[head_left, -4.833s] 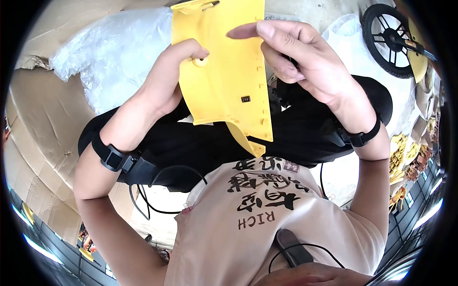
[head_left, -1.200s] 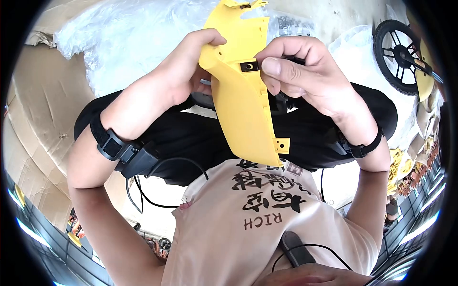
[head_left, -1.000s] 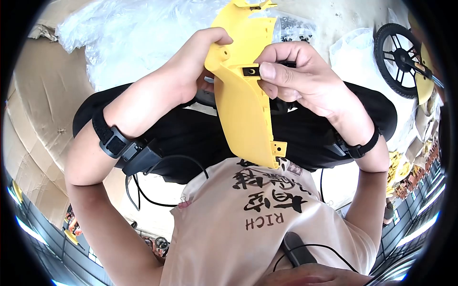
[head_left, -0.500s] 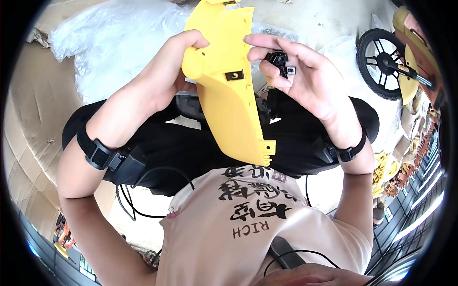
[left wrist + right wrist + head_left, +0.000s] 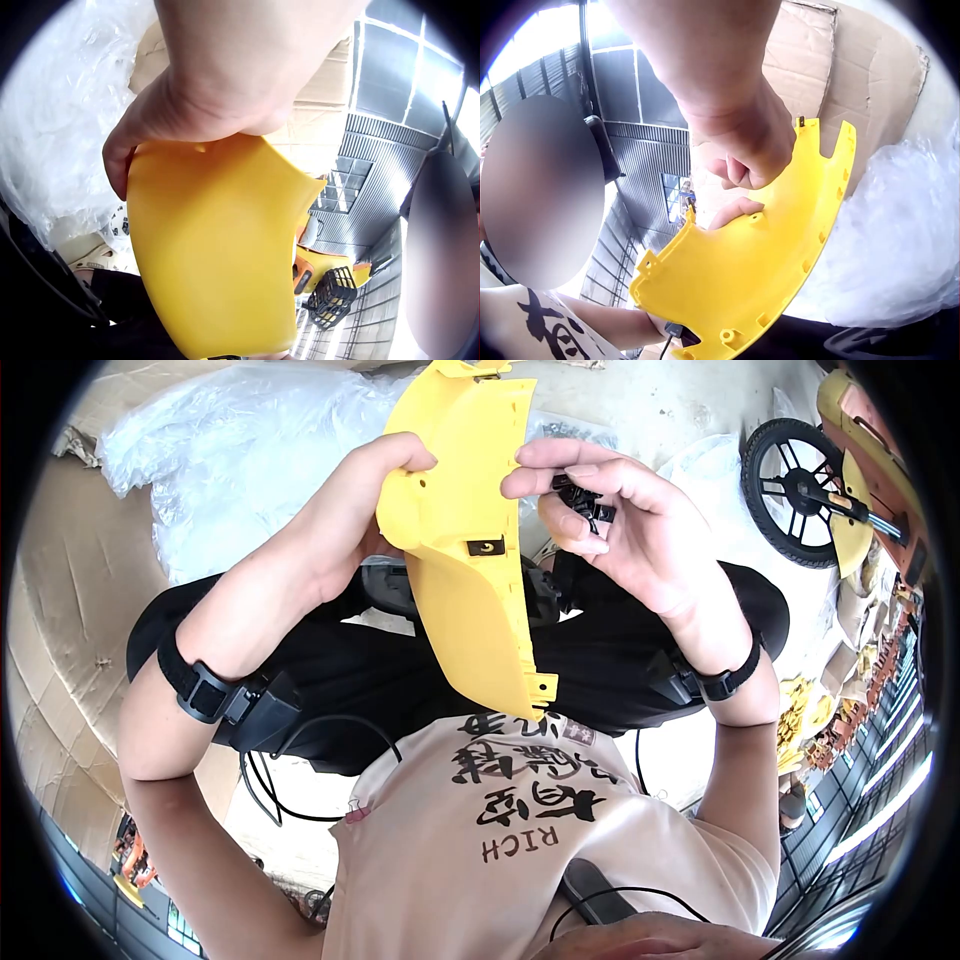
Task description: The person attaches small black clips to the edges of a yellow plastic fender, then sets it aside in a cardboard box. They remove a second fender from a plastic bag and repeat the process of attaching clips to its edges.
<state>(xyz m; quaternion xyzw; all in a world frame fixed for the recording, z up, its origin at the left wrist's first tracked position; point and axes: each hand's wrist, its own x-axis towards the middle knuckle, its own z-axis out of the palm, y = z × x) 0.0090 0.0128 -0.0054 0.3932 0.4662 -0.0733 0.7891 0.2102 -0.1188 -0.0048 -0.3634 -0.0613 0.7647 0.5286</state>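
My left hand (image 5: 365, 500) grips a curved yellow plastic panel (image 5: 455, 610) by its left edge, thumb over the near face. A row of small tabs runs down the panel's right edge. On a tab at its middle sits a black metal clip (image 5: 487, 548) with a hole. My right hand (image 5: 645, 530), just right of the panel, holds several small black clips (image 5: 590, 503) in its curled fingers, index fingertip close to the panel's edge. From the left wrist, the panel's smooth outer side (image 5: 217, 255) shows; from the right wrist, its hollow inner side (image 5: 757, 247).
Clear plastic wrapping (image 5: 250, 455) and cardboard (image 5: 80, 620) lie on the left. More small dark pieces (image 5: 575, 428) are on plastic behind the panel. A black spoked wheel (image 5: 795, 490) stands at the right. A dark object (image 5: 390, 585) is between the legs.
The panel has been turned since the oldest frame. My right thumb and finger were pinching the clip at the middle tab; they have let go and moved right, showing the loose clips in the hand.
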